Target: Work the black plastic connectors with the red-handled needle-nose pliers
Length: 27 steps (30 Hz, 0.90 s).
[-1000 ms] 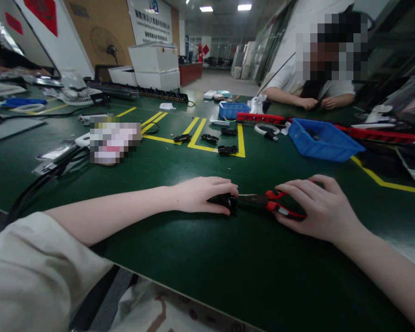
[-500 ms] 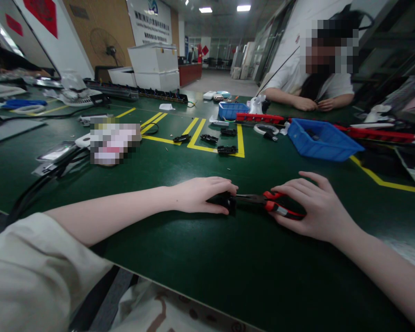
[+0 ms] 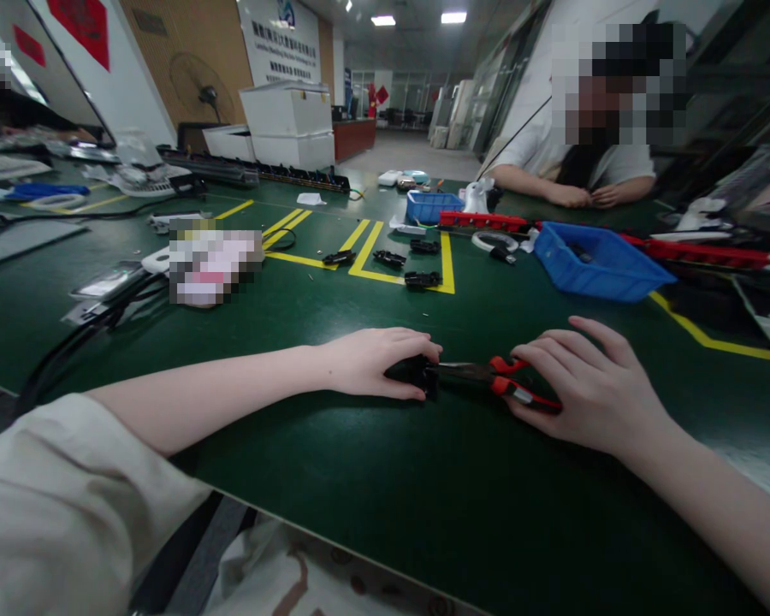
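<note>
My left hand (image 3: 385, 361) is closed around a small black part (image 3: 417, 373), thumb below and fingers above, resting on the green table. Its exact kind is hard to make out. Red-and-black needle-nose pliers (image 3: 510, 383) are gripped in my right hand (image 3: 581, 389), with the index finger raised off the handles. The long metal jaws point left and reach the right side of the black part. Whether their tips pinch it cannot be seen. Farther back, several similar black parts (image 3: 422, 280) lie in and beside the yellow tape marks.
A blue bin (image 3: 600, 263) stands at the right, before a long red strip (image 3: 488, 221) and a smaller blue bin (image 3: 431, 207). At the left lie a blurred-out pinkish object (image 3: 209, 278) and black cables (image 3: 70, 346). Across the table sits another person (image 3: 571, 167).
My right hand has shifted slightly right along the pliers, and the handles are spread a little wider. The left hand and the black part stay nearly in place.
</note>
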Available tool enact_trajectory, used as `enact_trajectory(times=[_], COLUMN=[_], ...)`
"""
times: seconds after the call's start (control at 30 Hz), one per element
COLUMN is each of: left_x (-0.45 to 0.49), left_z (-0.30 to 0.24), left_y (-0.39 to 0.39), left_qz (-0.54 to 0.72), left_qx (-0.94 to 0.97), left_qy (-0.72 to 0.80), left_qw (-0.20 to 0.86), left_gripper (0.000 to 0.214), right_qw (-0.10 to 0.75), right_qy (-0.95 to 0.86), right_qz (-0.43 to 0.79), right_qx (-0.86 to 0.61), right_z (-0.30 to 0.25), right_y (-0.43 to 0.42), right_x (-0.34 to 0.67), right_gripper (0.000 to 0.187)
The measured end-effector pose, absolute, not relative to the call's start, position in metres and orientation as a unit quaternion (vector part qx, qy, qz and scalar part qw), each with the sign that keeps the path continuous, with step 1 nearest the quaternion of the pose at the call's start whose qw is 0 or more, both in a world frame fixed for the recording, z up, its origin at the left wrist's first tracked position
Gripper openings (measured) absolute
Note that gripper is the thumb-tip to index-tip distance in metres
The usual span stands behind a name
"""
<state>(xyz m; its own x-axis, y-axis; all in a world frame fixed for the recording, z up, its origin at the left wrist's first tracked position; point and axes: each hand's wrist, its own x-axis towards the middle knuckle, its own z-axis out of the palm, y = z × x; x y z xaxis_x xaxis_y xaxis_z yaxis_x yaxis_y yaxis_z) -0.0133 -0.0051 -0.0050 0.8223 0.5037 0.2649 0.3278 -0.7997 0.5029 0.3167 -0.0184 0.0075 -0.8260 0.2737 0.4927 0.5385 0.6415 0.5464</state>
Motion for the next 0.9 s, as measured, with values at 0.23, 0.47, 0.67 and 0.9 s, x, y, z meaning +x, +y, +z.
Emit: enact_trajectory(times=[0.23,0.47,0.67,0.9], left_x=[-0.0130,-0.0136,-0.0140,-0.0146], left_z=[-0.0046,-0.0052,-0.0089,-0.0125], left_y=[-0.0055,-0.0053,-0.0035,-0.0011], left_qz=[0.189,0.194,0.204,0.222], left_qx=[0.927,0.931,0.938,0.941], left_qy=[0.234,0.225,0.202,0.175], left_qw=[0.223,0.214,0.193,0.186], left_gripper=[0.043,0.047,0.046,0.042], right_qw=[0.197,0.194,0.191,0.192], right_qy=[-0.896,-0.916,-0.921,-0.913], right_qz=[-0.327,-0.269,-0.232,-0.266], right_qx=[-0.229,-0.226,-0.246,-0.242], right_z=[0.0040,0.0022,0.0032,0.0043], right_y=[-0.0155,-0.0127,-0.0157,-0.0181], right_x=[0.3179,0.3196,0.3192,0.3187], right_gripper=[0.034,0.033,0.033,0.033])
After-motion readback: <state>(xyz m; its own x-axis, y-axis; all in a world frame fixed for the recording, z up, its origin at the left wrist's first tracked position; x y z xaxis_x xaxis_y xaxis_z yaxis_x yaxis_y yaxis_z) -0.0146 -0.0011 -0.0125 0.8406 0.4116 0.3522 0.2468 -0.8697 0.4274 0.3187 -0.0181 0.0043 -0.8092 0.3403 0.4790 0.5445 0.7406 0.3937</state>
